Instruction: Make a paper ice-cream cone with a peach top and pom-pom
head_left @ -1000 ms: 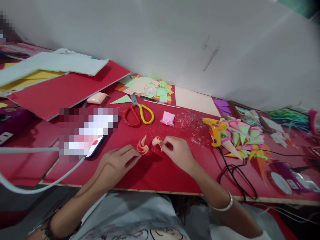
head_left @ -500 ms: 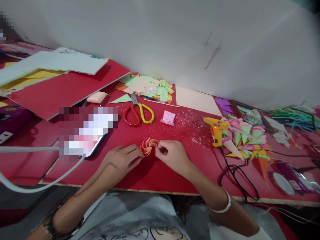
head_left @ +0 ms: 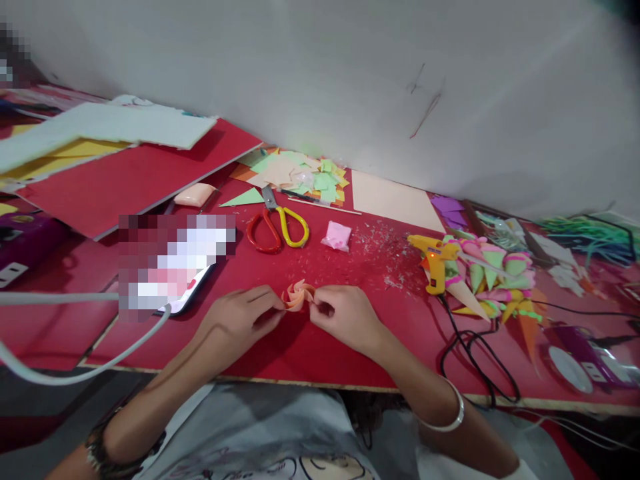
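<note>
Between my two hands is a small orange paper flower [head_left: 299, 296] with curved, swirling petals, just above the red tabletop. My left hand [head_left: 245, 317] pinches its left edge between thumb and fingers. On the other side my right hand [head_left: 347, 317] grips the right edge, its fingers curled in. Beyond the flower lie scissors [head_left: 278, 227] with one red and one yellow handle, and a small packet of pink stuff [head_left: 337, 236]. To the left, a phone [head_left: 193, 293] with a blurred-out screen rests near my left hand.
A yellow hot glue gun [head_left: 434, 257] with a black cord [head_left: 467, 353] lies at right beside several paper cones [head_left: 490, 267]. Paper scraps [head_left: 300, 172] and a cream sheet [head_left: 395, 199] lie along the wall. Red board [head_left: 145, 177] sits at left; a white cable [head_left: 95, 377] crosses the front.
The orange paper flower's petals have drawn together into a rounder, tighter swirl. My hands have shifted only slightly.
</note>
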Demonstrator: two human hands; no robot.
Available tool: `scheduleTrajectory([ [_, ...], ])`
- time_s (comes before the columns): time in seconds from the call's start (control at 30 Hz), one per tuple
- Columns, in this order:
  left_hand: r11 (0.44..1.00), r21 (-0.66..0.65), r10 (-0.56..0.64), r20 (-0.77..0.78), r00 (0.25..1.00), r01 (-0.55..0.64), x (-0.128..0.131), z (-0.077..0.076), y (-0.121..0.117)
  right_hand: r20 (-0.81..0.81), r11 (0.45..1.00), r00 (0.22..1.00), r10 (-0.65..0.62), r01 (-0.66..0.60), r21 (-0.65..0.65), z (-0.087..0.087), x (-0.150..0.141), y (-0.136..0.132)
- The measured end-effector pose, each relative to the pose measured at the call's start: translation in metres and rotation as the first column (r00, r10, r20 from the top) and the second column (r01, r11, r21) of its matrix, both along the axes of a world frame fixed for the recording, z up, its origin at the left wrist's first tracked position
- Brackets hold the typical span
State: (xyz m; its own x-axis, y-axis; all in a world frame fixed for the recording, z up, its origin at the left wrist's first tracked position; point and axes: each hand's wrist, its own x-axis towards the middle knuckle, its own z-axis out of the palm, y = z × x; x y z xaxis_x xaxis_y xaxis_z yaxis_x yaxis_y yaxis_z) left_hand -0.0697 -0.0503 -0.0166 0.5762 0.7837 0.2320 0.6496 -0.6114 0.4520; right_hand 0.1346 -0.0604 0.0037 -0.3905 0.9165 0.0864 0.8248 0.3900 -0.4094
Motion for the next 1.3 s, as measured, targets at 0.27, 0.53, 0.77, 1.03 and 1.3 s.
scheduleTrajectory([
  [0.27, 0.999, -0.033, 0.037, -0.058, 0.998, -0.039, -0.003, -0.002, -0.002, 0.063, 0.997, 0.995, 0.079, -0.078, -0.023, 0.002, 0.0, -0.003],
  [0.53, 0.997, 0.039, -0.071, -0.069, 0.995, 0.074, -0.005, -0.001, 0.005, -0.116, 1.0, 0.993, -0.02, 0.021, 0.009, 0.015, 0.004, 0.0],
  [0.77, 0.995, 0.03, -0.088, -0.122, 0.989, 0.092, -0.006, 0.0, 0.007, -0.391, 0.99, 0.91, 0.138, -0.121, 0.069, 0.017, -0.001, 0.011],
  [1.03, 0.994, 0.003, -0.108, -0.115, 0.987, 0.109, -0.006, 0.002, 0.01, -0.387, 0.98, 0.901, 0.196, -0.193, 0.049, 0.013, -0.005, 0.018],
  [1.3, 0.995, -0.008, -0.1, -0.112, 0.989, 0.1, -0.009, -0.003, 0.012, -0.32, 0.968, 0.914, 0.248, -0.245, 0.05, 0.015, -0.005, 0.02],
])
